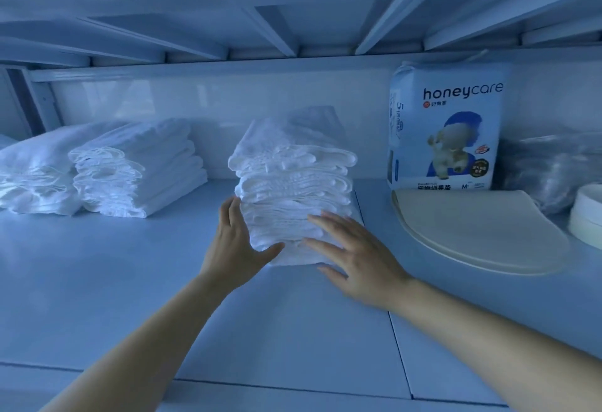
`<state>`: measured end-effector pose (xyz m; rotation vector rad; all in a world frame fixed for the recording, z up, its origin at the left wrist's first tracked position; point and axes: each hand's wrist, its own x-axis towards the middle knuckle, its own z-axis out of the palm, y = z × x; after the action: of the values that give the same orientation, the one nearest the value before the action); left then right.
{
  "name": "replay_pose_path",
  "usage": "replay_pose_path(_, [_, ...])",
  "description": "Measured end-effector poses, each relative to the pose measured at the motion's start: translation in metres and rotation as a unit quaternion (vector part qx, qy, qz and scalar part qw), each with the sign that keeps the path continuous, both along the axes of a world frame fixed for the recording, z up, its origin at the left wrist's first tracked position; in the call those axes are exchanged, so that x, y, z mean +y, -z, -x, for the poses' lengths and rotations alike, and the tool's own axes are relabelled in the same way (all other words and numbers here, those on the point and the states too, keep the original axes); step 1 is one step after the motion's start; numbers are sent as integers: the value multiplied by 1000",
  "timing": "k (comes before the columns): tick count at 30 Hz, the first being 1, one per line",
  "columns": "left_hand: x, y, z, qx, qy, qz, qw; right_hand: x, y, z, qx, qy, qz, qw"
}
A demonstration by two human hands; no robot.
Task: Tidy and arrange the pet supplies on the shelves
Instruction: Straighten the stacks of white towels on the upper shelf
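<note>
Where the frame is cutting off at right, a round white item (588, 216) is showing only partly, and the clear bag (553, 167) behind it is hiding its contents in blur. Left hand (237, 242) is pressing flat against the left side of the middle pad stack (293, 196). Right hand (358, 258), fingers spread, is resting on its front. Stack is sitting mid-shelf (130, 281), left of the honeycare pack (446, 125).

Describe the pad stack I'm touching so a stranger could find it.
Find the honeycare pack at the shelf's back right. Just left of it stands a stack of folded white pads. It is the tallest pile, standing clear of two lower piles further left.
</note>
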<state>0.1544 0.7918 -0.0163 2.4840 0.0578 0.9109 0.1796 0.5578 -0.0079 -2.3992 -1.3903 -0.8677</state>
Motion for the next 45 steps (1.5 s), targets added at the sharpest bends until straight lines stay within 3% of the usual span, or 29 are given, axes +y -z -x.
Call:
replay_pose_path(3, [-6, 8, -9, -15, 12, 82, 996, -10, 3, -15, 59, 20, -35, 997])
replay_pose_path(6, [-6, 16, -8, 9, 30, 108, 994, -14, 8, -21, 65, 34, -34, 997])
replay_pose_path(16, [-1, 19, 1, 33, 38, 85, 995, -22, 10, -25, 103, 42, -119, 987])
replay_pose_path(29, [-7, 13, -7, -23, 22, 22, 999, -18, 8, -40, 90, 27, -112, 989])
replay_pose_path(34, [-4, 12, -19, -13, 12, 42, 999, -11, 3, -54, 68, 17, -73, 995])
replay_pose_path(45, [47, 11, -38, 7, 12, 1, 1000, 42, 5, -71, 80, 45, -83, 992])
